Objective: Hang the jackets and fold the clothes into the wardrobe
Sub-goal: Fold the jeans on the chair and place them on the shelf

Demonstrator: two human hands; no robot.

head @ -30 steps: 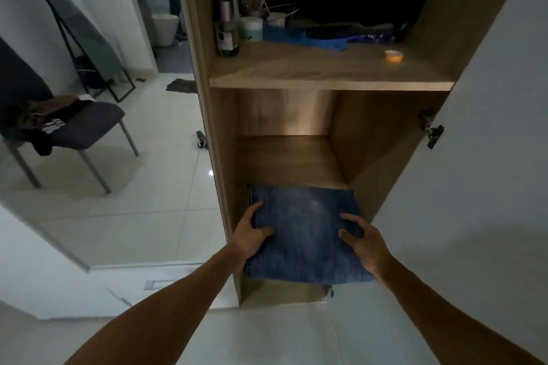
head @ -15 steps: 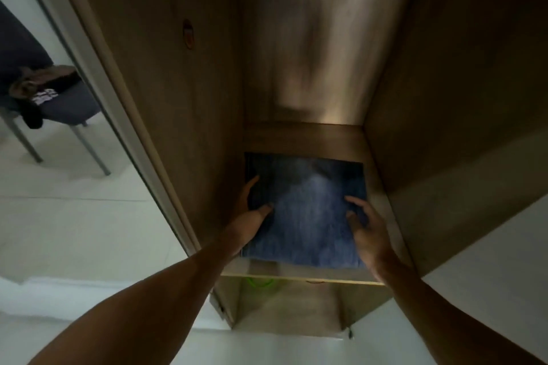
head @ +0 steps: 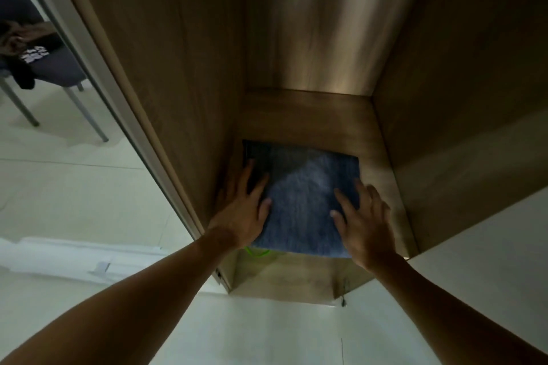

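Note:
A folded pair of blue jeans (head: 302,201) lies flat on a wooden shelf (head: 308,115) inside the wardrobe, its near edge at the shelf's front. My left hand (head: 243,210) rests on the left side of the jeans with fingers straight and spread. On the right side lies my right hand (head: 364,219), flat with fingers spread. More clothes (head: 26,50) are heaped on a dark chair (head: 56,74) at the far left.
Wooden side walls (head: 166,74) close the shelf in on both sides. The white wardrobe door (head: 474,275) stands open at the right. A lower compartment (head: 284,272) with something green shows under the shelf. Pale tiled floor (head: 59,187) lies to the left.
The view has dropped and moved in close to the shelf. Both hands have slid the jeans deeper into the shelf and now lie flat on top.

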